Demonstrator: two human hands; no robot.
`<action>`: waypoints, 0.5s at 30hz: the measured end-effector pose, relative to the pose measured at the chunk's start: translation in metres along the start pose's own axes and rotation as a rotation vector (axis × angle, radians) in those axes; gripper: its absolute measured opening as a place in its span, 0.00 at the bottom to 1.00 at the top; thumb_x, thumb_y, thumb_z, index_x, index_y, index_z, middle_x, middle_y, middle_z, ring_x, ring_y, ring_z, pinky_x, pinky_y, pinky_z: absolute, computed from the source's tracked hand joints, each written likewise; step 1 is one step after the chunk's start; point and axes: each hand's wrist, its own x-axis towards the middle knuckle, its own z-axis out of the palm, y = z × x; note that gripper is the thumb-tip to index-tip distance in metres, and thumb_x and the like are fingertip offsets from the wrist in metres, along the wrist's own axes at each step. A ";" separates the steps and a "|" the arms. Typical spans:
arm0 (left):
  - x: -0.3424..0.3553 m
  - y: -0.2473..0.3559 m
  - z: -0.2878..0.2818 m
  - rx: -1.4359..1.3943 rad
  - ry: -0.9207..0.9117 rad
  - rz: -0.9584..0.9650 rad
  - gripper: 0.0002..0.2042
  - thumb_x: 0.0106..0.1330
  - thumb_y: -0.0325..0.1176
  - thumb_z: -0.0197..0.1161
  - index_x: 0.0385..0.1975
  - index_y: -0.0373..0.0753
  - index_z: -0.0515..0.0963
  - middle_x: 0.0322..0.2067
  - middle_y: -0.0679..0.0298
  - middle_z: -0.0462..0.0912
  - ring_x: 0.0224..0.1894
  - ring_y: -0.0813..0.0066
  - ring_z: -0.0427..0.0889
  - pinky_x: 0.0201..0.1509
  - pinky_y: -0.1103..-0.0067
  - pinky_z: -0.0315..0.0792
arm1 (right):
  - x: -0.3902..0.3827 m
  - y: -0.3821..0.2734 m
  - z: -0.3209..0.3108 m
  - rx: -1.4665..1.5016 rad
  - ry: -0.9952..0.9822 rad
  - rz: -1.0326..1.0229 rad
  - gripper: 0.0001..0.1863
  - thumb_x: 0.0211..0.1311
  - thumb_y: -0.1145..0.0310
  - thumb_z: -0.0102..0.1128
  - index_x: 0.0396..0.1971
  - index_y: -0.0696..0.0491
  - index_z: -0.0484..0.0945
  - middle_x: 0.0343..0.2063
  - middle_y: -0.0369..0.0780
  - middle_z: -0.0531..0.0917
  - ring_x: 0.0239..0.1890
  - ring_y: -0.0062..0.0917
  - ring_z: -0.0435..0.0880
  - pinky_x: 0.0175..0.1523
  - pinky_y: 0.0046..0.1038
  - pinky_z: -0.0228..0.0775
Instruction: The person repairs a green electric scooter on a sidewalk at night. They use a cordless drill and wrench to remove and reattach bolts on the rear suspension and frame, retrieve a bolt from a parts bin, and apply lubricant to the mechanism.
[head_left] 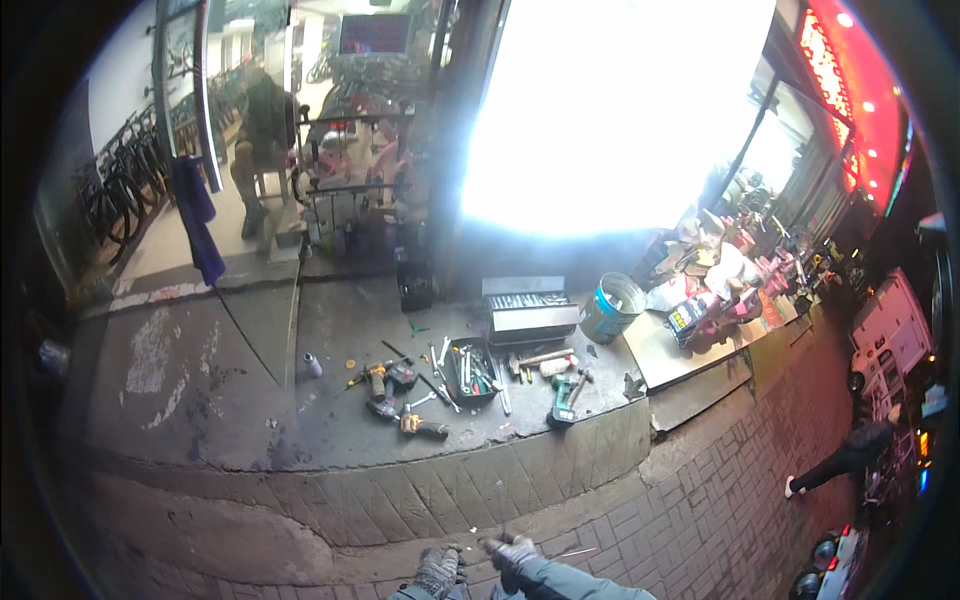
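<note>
My left hand (436, 571), in a grey knit glove, is low in the middle, fingers curled; whatever it holds, if anything, is too small to make out. My right hand (509, 552), also gloved, is beside it with fingers bent, possibly on something thin and dark. Ahead on the concrete step (220, 420) lie power drills (421, 426), a green drill (562, 398), wrenches (441, 353), a hammer (540, 357) and a dark tray of tools (473, 368). An open metal toolbox (530, 318) and a blue bucket (613, 305) stand behind them.
A cluttered board (655, 355) sits right of the tools. Brick paving (700, 500) runs below the step. A person in dark clothes (860, 448) is at the right by parked vehicles (890, 330). A glass shopfront with bicycles (120, 190) and another person (255, 170) is behind.
</note>
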 end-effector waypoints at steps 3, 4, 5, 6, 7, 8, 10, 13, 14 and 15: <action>0.039 0.018 0.004 -0.119 -0.150 0.103 0.10 0.75 0.33 0.49 0.47 0.36 0.75 0.29 0.61 0.79 0.25 0.74 0.79 0.26 0.77 0.78 | 0.056 -0.049 -0.052 0.257 0.095 -0.046 0.17 0.53 0.59 0.73 0.32 0.56 0.78 0.21 0.39 0.80 0.17 0.23 0.74 0.22 0.28 0.67; 0.054 0.022 0.007 -0.033 -0.100 0.057 0.10 0.74 0.32 0.50 0.47 0.36 0.74 0.29 0.61 0.78 0.25 0.74 0.79 0.26 0.77 0.77 | 0.078 -0.069 -0.073 0.392 0.115 -0.002 0.16 0.52 0.60 0.73 0.31 0.56 0.78 0.21 0.39 0.80 0.17 0.23 0.75 0.22 0.27 0.68; 0.068 0.022 0.012 0.054 -0.050 0.018 0.09 0.74 0.31 0.51 0.46 0.36 0.74 0.28 0.62 0.78 0.24 0.75 0.78 0.25 0.77 0.77 | 0.098 -0.086 -0.092 0.405 0.151 0.024 0.15 0.52 0.61 0.73 0.30 0.56 0.78 0.21 0.39 0.80 0.16 0.23 0.75 0.21 0.26 0.68; 0.086 0.021 0.013 0.142 0.003 -0.018 0.08 0.73 0.30 0.51 0.46 0.36 0.74 0.27 0.63 0.77 0.24 0.75 0.78 0.24 0.78 0.76 | 0.121 -0.102 -0.107 0.435 0.156 0.042 0.14 0.52 0.62 0.72 0.29 0.55 0.79 0.20 0.39 0.80 0.16 0.23 0.75 0.21 0.26 0.68; 0.108 0.020 0.013 0.107 0.004 0.078 0.10 0.73 0.33 0.53 0.47 0.37 0.73 0.26 0.61 0.79 0.23 0.76 0.78 0.24 0.79 0.75 | 0.145 -0.121 -0.125 0.468 0.147 0.062 0.13 0.53 0.63 0.72 0.29 0.55 0.79 0.20 0.39 0.80 0.16 0.23 0.76 0.21 0.26 0.68; 0.129 0.016 0.016 0.066 0.012 0.171 0.11 0.72 0.36 0.55 0.48 0.37 0.73 0.25 0.60 0.82 0.22 0.77 0.78 0.23 0.80 0.74 | 0.170 -0.142 -0.149 0.248 0.216 0.106 0.11 0.56 0.61 0.69 0.27 0.53 0.82 0.19 0.39 0.80 0.17 0.25 0.75 0.23 0.31 0.68; 0.166 0.014 0.033 0.001 0.037 0.213 0.12 0.72 0.38 0.57 0.48 0.39 0.74 0.25 0.60 0.84 0.21 0.78 0.78 0.22 0.81 0.73 | 0.213 -0.196 -0.221 0.139 0.272 0.029 0.15 0.54 0.56 0.70 0.24 0.54 0.83 0.18 0.41 0.81 0.18 0.29 0.78 0.24 0.33 0.70; 0.197 0.050 0.072 0.081 0.107 0.234 0.09 0.72 0.36 0.56 0.44 0.39 0.76 0.25 0.62 0.82 0.19 0.81 0.76 0.22 0.82 0.71 | 0.258 -0.317 -0.340 0.193 0.464 -0.328 0.14 0.54 0.59 0.66 0.20 0.53 0.80 0.17 0.41 0.79 0.17 0.30 0.77 0.23 0.35 0.69; 0.206 0.066 0.094 0.063 0.120 0.248 0.09 0.73 0.36 0.55 0.44 0.39 0.77 0.24 0.64 0.82 0.20 0.81 0.76 0.22 0.82 0.72 | 0.287 -0.371 -0.365 0.532 0.519 -0.291 0.12 0.54 0.63 0.59 0.19 0.55 0.76 0.19 0.45 0.79 0.21 0.33 0.80 0.23 0.39 0.72; 0.212 0.085 0.118 0.044 0.132 0.257 0.09 0.73 0.36 0.55 0.44 0.40 0.77 0.24 0.65 0.82 0.20 0.82 0.76 0.22 0.82 0.72 | 0.301 -0.417 -0.395 0.543 0.563 -0.259 0.16 0.56 0.60 0.58 0.16 0.55 0.72 0.15 0.44 0.76 0.16 0.33 0.77 0.20 0.39 0.70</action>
